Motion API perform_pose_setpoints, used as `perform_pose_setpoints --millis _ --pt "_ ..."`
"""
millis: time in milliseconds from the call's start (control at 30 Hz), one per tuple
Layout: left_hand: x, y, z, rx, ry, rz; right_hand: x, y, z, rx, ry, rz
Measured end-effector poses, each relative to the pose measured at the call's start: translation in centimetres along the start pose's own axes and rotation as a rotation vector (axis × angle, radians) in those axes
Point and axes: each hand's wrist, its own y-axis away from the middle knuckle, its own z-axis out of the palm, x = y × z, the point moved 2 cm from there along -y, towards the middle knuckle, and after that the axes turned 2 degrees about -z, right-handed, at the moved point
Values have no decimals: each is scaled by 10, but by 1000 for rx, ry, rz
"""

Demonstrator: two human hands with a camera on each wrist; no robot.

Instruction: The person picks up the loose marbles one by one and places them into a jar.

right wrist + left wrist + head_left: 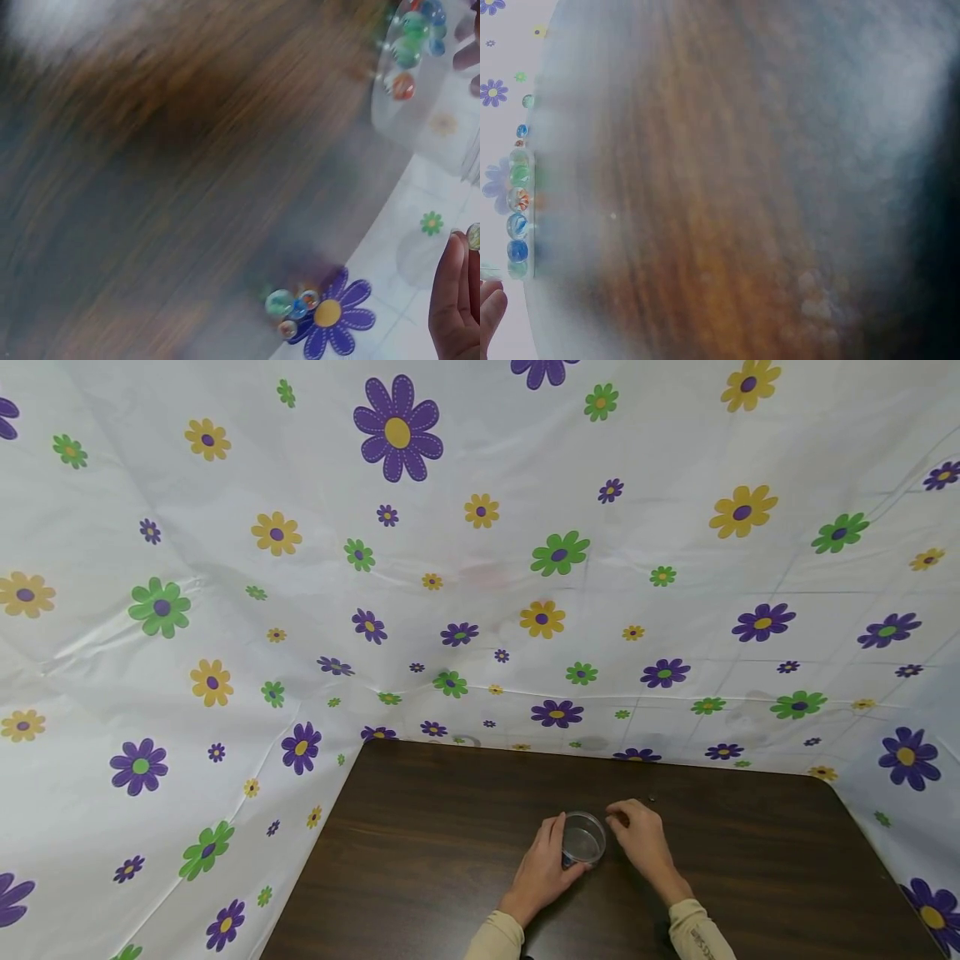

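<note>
A clear round container stands on the brown table. My left hand grips it, fingers along its left side and thumb at the near side. Glass marbles in green, blue and orange lie along the bottom of the container, as the left wrist view shows through its wall. Just right of the container is my right hand, fingertips bent inward. A small marble is pinched between its thumb and finger, seen at the edge of the right wrist view.
Several loose marbles lie on the table beyond the container, near my right hand. The dark wood table ends at a white flowered sheet that hangs behind it and along the left side.
</note>
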Motion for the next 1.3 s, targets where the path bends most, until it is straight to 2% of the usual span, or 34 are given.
perform_pose_setpoints --millis 267,567,867,1300 --pt "-1 1 0 -11 9 5 -16 2 6 42 -42 -80" --pt "0 -1 -1 -16 12 -8 -19 4 12 34 -11 -95" --pt "0 0 -1 -20 15 -10 -18 6 14 70 26 -128" --pt "0 -1 0 -1 17 -10 -16 6 16 57 29 -120"
